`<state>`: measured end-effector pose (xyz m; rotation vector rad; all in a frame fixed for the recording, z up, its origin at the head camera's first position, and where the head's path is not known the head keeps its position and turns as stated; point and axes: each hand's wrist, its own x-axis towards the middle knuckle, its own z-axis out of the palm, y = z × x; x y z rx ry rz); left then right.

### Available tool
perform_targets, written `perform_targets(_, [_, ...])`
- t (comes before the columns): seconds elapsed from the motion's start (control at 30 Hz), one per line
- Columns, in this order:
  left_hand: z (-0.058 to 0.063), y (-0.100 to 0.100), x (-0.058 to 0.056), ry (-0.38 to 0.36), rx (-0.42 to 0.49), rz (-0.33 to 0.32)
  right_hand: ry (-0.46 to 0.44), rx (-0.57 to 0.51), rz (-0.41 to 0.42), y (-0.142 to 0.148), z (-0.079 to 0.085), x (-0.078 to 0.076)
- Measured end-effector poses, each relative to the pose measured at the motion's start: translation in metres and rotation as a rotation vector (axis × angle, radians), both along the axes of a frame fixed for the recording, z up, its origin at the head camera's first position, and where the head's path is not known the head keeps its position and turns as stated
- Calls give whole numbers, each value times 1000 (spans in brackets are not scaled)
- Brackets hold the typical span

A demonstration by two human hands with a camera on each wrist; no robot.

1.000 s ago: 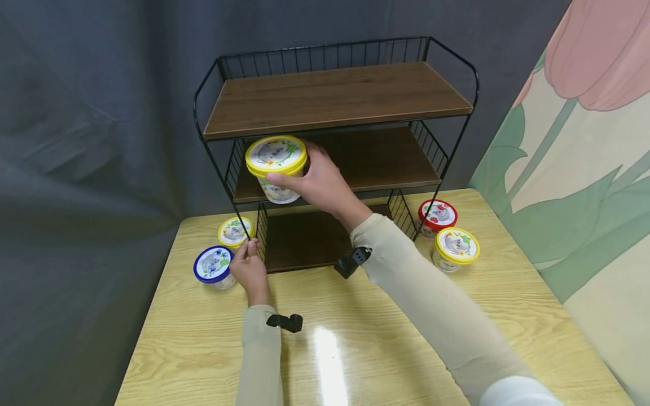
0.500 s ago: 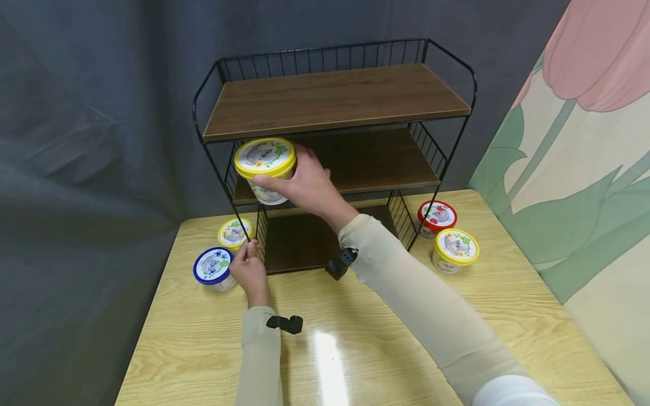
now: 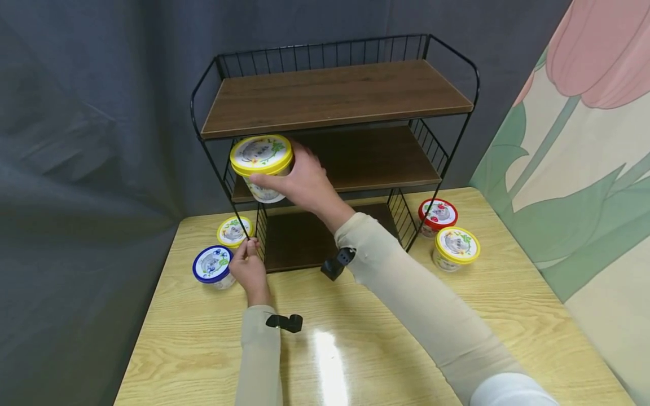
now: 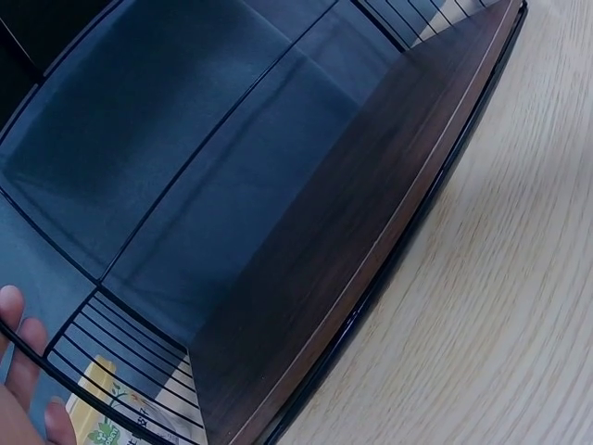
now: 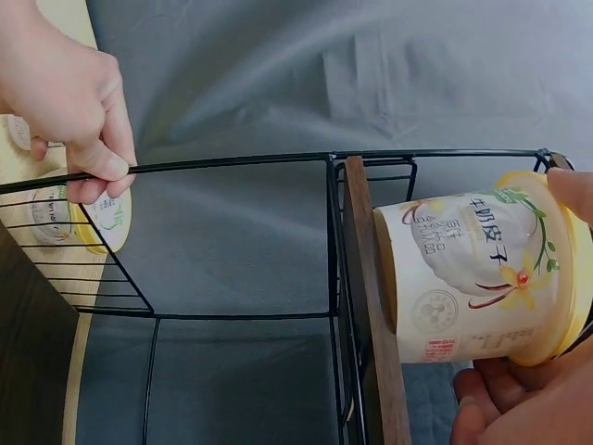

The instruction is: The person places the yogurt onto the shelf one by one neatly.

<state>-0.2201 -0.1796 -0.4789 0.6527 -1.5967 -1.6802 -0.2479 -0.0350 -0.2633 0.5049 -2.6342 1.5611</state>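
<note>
My right hand (image 3: 308,180) grips a paper tub with a yellow lid (image 3: 261,154), thumb at the front and fingers behind. The tub is upright at the left end of the rack's middle shelf (image 3: 365,158), just under the top shelf. In the right wrist view, the base of this printed tub (image 5: 463,278) sits right at the wooden board (image 5: 372,306). My left hand (image 3: 250,272) pinches the rack's left front post low down, beside another yellow-lidded tub (image 3: 233,231) and a blue-lidded tub (image 3: 213,265). In the left wrist view, part of the left hand (image 4: 23,371) shows around the black wire.
The three-tier black wire rack has a brown top shelf (image 3: 335,96) and a bottom shelf (image 3: 299,239). Right of it on the wooden table (image 3: 386,338) stand a red-lidded tub (image 3: 438,215) and a yellow-lidded tub (image 3: 457,247). A grey curtain (image 3: 101,169) hangs behind.
My right hand has carried the yellow-lidded tub a short way left along the middle shelf, slowing in the last half second. My left hand stays on the post.
</note>
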Motion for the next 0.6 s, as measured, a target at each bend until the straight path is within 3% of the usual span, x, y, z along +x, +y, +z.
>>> perform_targets(0.2, [0,2,0,-19,-24,0,-32,-23,18,2,2,-1])
perform_targets(0.6, [-3,-1,-1,-47,-45,2,-9,-69,-55,29,1,11])
